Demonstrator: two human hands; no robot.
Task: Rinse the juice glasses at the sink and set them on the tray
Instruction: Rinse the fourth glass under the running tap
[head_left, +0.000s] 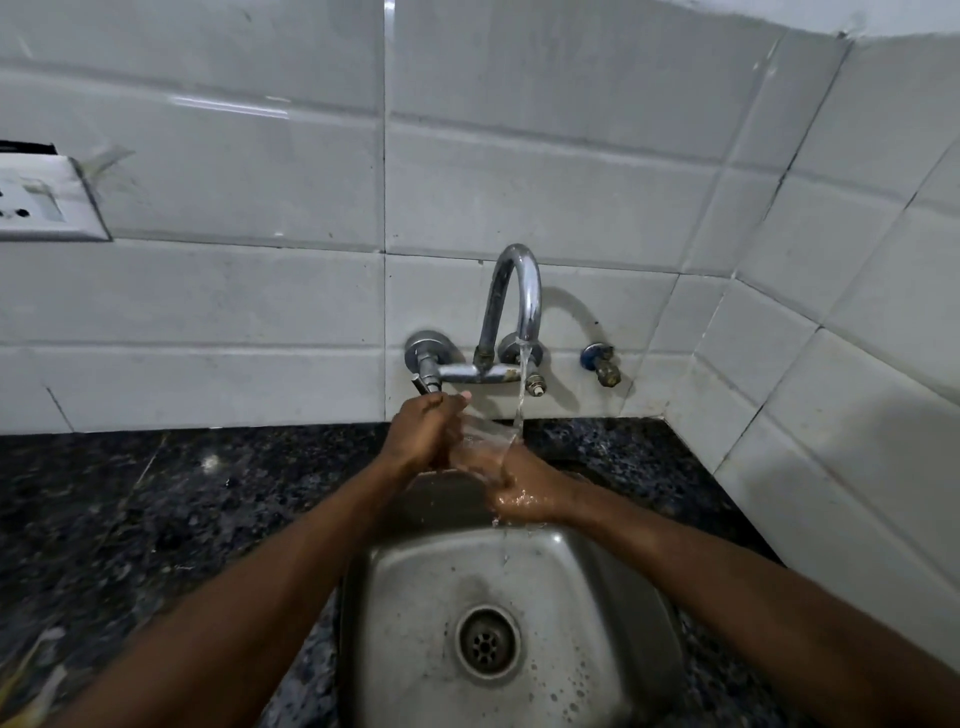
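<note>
Head view: there I was at the sink, both arms stretched out over the basin. My left hand was curled round the clear juice glass, gripping it just below the tap, above the far edge of the basin. My right hand sat at the glass's near end, wet and shining, fingers reaching up to it. Whether they gripped it or only touched it, I could not tell. A thin stream of water ran from the spout, struck the glass and my right hand, and dripped toward the drain. Dark speckled counter lay on either side, white tiles behind.
</note>
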